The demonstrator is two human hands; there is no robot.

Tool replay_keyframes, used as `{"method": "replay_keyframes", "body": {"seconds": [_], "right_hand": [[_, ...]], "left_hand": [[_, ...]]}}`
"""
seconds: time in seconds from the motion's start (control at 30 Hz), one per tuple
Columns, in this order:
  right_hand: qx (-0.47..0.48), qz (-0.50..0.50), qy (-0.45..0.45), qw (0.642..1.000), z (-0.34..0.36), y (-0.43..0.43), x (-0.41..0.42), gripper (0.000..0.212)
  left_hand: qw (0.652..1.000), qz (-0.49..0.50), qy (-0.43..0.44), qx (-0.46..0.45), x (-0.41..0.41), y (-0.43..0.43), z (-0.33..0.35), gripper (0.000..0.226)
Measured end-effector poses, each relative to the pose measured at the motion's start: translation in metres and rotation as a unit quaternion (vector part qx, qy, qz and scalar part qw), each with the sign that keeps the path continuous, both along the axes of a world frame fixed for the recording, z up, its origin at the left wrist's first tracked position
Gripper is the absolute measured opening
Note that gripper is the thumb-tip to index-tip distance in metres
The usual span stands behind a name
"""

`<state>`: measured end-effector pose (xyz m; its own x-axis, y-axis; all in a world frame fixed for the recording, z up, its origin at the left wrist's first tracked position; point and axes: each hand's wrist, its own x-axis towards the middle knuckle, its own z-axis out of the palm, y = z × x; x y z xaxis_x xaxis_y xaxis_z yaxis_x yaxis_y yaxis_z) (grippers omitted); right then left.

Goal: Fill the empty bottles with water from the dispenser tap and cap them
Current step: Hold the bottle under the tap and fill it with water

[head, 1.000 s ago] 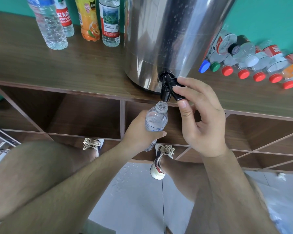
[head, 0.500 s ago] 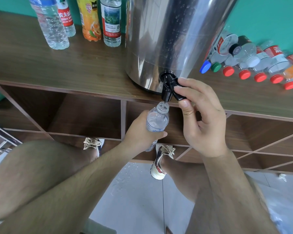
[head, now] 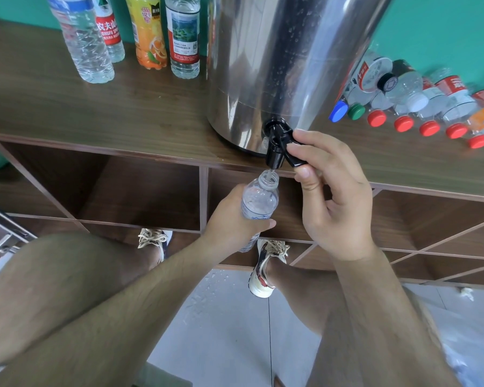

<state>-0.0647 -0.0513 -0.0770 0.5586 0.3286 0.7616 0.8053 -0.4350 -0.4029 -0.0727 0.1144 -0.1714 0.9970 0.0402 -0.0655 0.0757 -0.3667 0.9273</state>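
Left grip (head: 229,219) curls round the small clear plastic bottle (head: 259,201), mouth just under the black plastic tap (head: 275,149) of the steel dispenser (head: 277,65) at the brown wooden desk (head: 123,113) edge, to catch the flow; right grip (head: 336,196) pinches the tap's lever to let water run.

One dispenser, one bottle at its tap, four bottles standing, about nine lying.

On the brown wooden countertop (head: 53,107) stands one tall stainless-steel dispenser (head: 277,65) with one black plastic tap (head: 275,152). Near the back left corner stand four upright plastic bottles (head: 183,37), three clear and one orange. Toward the right edge lie capped plastic bottles (head: 408,88), perhaps nine, though they overlap: five red caps (head: 403,123), one blue cap (head: 338,110), one green cap (head: 356,111), one black cap (head: 389,82), one white cap (head: 419,101). One small clear uncapped plastic bottle (head: 260,199) is just below the front edge.
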Motion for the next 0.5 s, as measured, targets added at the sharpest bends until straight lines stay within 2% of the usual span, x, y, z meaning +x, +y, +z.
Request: {"method": "replay_keyframes", "body": {"seconds": [0.5], "right_hand": [[0.002, -0.008, -0.006, 1.0, -0.0003, 0.0013, 0.0007, 0.023]], "left_hand": [[1.0, 0.002, -0.005, -0.002, 0.0004, -0.0006, -0.0025, 0.071]]}}
